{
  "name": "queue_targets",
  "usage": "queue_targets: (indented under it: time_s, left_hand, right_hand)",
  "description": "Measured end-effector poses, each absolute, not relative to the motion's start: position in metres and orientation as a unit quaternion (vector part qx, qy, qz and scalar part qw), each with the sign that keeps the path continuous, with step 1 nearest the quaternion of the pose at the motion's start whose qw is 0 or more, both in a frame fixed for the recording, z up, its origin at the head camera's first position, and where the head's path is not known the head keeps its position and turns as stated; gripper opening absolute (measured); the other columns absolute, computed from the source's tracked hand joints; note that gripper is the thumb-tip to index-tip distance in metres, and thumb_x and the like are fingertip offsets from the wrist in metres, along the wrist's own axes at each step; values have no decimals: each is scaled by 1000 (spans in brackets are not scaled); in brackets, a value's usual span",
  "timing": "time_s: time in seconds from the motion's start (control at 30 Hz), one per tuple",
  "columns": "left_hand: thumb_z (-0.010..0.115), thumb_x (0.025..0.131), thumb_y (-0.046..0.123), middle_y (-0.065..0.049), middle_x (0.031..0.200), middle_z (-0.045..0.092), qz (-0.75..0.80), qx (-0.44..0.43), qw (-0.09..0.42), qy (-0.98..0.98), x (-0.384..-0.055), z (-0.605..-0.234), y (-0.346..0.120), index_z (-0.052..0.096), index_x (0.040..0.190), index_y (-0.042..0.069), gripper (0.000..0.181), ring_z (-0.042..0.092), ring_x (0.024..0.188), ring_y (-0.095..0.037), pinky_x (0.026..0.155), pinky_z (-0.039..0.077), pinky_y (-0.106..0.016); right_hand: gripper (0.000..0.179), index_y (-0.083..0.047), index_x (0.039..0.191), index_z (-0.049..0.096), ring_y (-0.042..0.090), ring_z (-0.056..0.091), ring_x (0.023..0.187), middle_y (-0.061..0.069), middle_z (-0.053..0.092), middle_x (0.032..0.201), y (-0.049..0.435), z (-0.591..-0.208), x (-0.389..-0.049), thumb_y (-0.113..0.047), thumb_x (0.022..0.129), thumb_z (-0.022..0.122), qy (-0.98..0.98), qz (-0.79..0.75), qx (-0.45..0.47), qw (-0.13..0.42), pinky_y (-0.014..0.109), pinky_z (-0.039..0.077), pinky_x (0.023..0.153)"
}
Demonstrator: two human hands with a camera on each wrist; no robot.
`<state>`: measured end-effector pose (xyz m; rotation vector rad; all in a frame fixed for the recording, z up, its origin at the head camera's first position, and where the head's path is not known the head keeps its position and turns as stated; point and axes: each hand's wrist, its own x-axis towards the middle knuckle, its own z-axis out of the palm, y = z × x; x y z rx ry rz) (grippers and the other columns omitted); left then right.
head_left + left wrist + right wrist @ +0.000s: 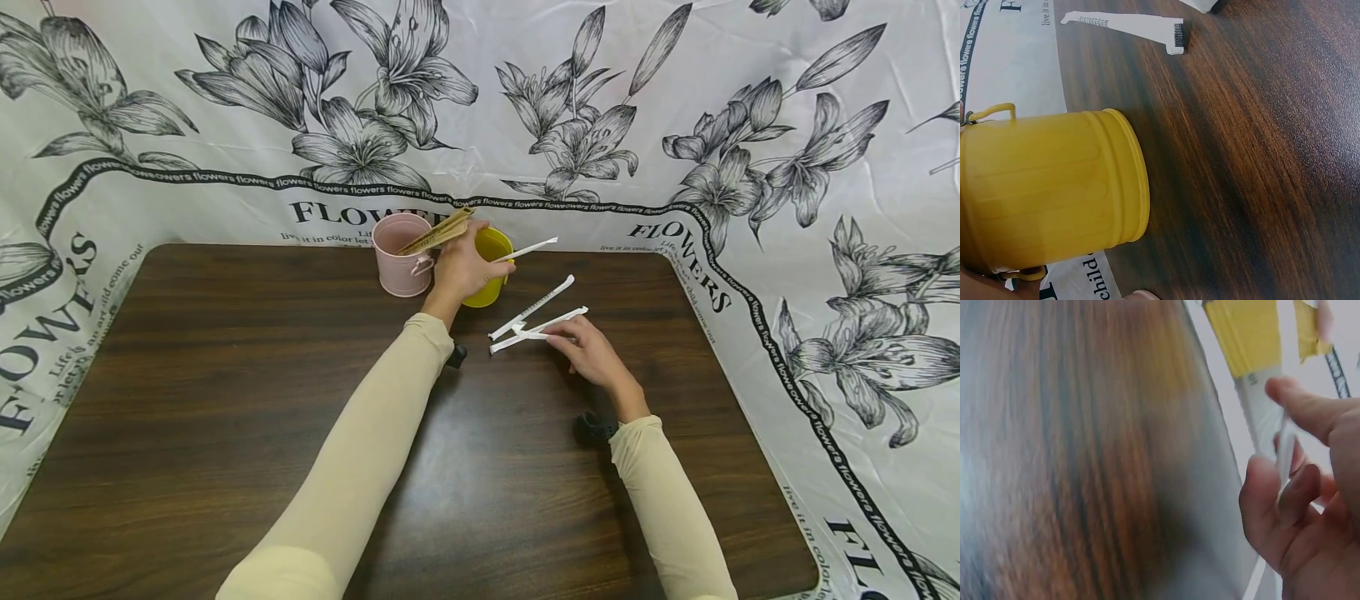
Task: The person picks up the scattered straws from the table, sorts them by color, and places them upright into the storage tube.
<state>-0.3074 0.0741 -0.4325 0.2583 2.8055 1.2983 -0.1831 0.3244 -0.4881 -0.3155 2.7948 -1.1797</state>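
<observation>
My left hand (463,265) grips the rim of a small yellow bucket (485,296), its thumb along the near right side. Seen side-on in the left wrist view, the bucket (1054,187) has little handle loops. A slim white paper-wrapped stick (534,249) leans out over its rim to the right. My right hand (588,350) pinches another white wrapped stick (534,335) between thumb and fingertips, just right of the bucket. Two more sticks, one farther (532,307) and one nearer (555,319), lie beside it on the table; the held one crosses the nearer.
Left of the yellow bucket stands a pink bucket (401,271) with golden-brown paper packets (438,233) sticking out. Both buckets are near the back edge of the dark wooden table (225,375). White flower-print cloth (480,100) surrounds the back and sides.
</observation>
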Motion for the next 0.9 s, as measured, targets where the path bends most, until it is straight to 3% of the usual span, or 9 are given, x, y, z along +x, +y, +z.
queue_targets:
  time_s: [0.07,0.17,0.3,0.4,0.6,0.7,0.9]
  left_hand:
    - [81,78,56,-7,155,47,418,84,19,905,-308,-432,74,40,154,27,91,49,139,-36,112,43,-51]
    - [81,78,56,-7,155,48,416,83,19,905,-308,-431,74,39,154,27,91,49,138,-36,112,43,-51]
    - [81,78,57,-8,154,49,415,80,20,906,-307,-432,74,39,154,28,91,50,138,-36,111,44,-51]
    - [81,78,57,-9,154,49,415,82,20,906,-307,-432,74,39,154,28,91,50,137,-36,111,44,-52]
    - [81,78,56,-9,153,50,413,81,21,907,-306,-434,73,39,153,28,91,51,136,-37,109,44,-52]
    - [81,78,57,-9,153,50,413,84,20,906,-306,-434,74,39,153,28,91,51,136,-37,109,44,-52]
    - [81,78,55,-10,153,48,417,84,19,905,-307,-434,74,40,153,27,90,50,137,-37,112,43,-52]
  right_hand:
    - [24,-12,119,73,20,57,50,9,56,105,320,-484,-182,-26,102,62,907,-407,-99,42,33,54,50]
    - [28,-6,121,69,19,55,46,12,56,103,313,-476,-181,-26,104,59,887,-451,-96,33,36,53,46]
    - [26,0,120,64,24,52,41,19,56,77,304,-465,-179,-21,105,58,847,-526,-78,5,42,49,41]
    - [21,2,116,62,23,49,39,14,51,61,299,-454,-178,-14,103,59,814,-576,-64,-36,42,46,39]
    - [14,0,110,58,9,49,42,-6,56,73,287,-432,-177,-7,100,63,747,-648,-41,-145,27,44,40]
    - [9,-8,107,60,6,48,41,-6,59,74,282,-421,-180,-4,99,63,703,-677,-56,-210,22,43,40]
    - [13,-13,104,59,8,44,38,1,67,92,272,-407,-192,-3,99,62,638,-699,-94,-311,22,40,37]
